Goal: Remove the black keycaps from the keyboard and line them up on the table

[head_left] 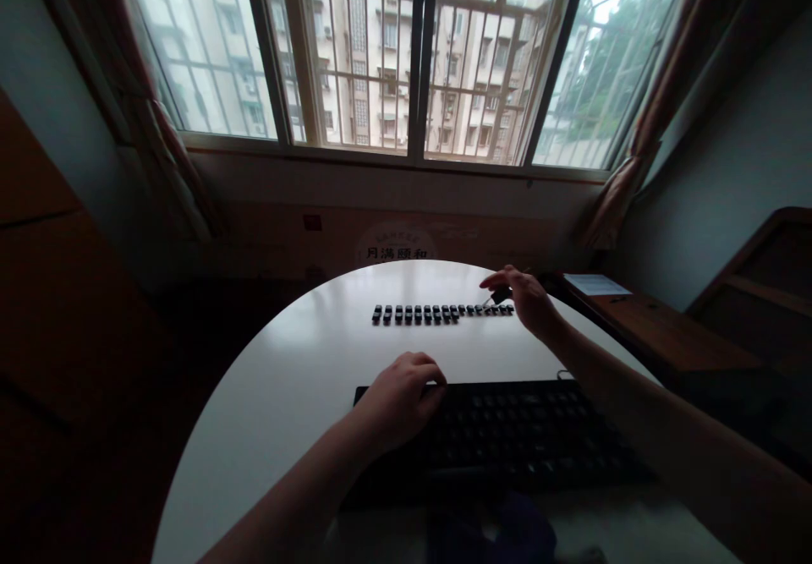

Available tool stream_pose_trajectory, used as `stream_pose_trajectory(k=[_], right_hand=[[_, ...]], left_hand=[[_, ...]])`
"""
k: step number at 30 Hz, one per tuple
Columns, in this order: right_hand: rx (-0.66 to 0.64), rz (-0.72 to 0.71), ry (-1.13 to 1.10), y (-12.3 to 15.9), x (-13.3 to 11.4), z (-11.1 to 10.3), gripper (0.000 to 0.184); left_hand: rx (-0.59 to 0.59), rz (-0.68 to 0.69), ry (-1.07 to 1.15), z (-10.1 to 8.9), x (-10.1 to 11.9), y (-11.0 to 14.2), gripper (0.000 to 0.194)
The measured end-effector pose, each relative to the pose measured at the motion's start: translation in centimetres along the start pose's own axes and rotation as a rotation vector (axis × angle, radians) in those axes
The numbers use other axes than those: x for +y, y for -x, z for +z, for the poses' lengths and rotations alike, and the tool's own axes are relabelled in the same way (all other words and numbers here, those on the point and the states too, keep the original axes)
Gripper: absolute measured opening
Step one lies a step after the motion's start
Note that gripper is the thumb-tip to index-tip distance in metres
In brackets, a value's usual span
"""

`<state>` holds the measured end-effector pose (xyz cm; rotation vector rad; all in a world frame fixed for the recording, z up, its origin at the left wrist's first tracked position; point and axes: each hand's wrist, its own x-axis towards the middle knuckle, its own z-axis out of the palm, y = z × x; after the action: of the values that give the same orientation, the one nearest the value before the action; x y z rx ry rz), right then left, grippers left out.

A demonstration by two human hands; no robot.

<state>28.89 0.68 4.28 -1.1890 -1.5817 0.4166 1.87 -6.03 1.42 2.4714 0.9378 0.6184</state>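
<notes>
A black keyboard (526, 429) lies near me on the white round table. My left hand (403, 395) rests on its far left part, fingers curled down at the back edge; the fingertips are partly hidden. Beyond the keyboard, small black keycaps (417, 316) stand in two rows side by side, the front row shorter. My right hand (523, 298) is over the right end of these rows. Its fingers are closed on a small black-handled tool with thin metal ends, which looks like a keycap puller (501, 295). The ends point down-left at the keycaps.
The white table (272, 412) has a curved edge. A cable loop (563, 374) shows behind the keyboard. Something purple (526, 526) lies in shadow at the near edge. To the right, a wooden surface holds a paper sheet (596, 284). Barred windows and curtains are behind.
</notes>
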Motion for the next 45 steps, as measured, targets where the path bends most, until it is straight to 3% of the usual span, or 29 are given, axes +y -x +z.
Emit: stream_pose_trajectory(k=[3,6,8,12,17,22,31,40,45], right_hand=[[-0.128,0.26,-0.304,3.7,-1.5,-1.2,0.068],[-0.251,0.412,-0.453,7.5,-2.2,-1.3,0.052],[-0.285,0.424,-0.512,9.2,-2.4,-0.8,0.04],[-0.345,0.405,-0.6,10.6,-2.0,0.4,0.041],[-0.298,0.45,-0.619,11.4,-1.0,1.3,0.04],[-0.313,0.369,-0.485,12.0,-0.5,1.6,0.043],[-0.41,0.299,-0.375,11.9,-0.8,1.6,0.043],[-0.541,-0.003,0.037,12.3,-2.3,0.8,0.03],[-0.548,-0.091,0.109,12.6,-2.3,0.9,0.023]], left_hand=[[-0.006,-0.001,-0.034,-0.4,0.5,0.1,0.016],[-0.024,0.008,-0.087,-0.6,1.1,0.2,0.017],[-0.042,0.025,-0.12,-0.5,1.5,0.3,0.017],[-0.08,0.056,-0.153,0.0,2.1,0.2,0.018],[-0.149,0.132,-0.118,0.3,2.4,0.1,0.019],[-0.171,0.207,-0.087,0.7,2.2,0.2,0.03],[-0.201,0.178,-0.102,1.2,1.7,0.1,0.034],[-0.211,0.172,-0.081,1.2,1.8,0.1,0.033],[-0.204,0.179,-0.074,1.4,1.5,0.2,0.031]])
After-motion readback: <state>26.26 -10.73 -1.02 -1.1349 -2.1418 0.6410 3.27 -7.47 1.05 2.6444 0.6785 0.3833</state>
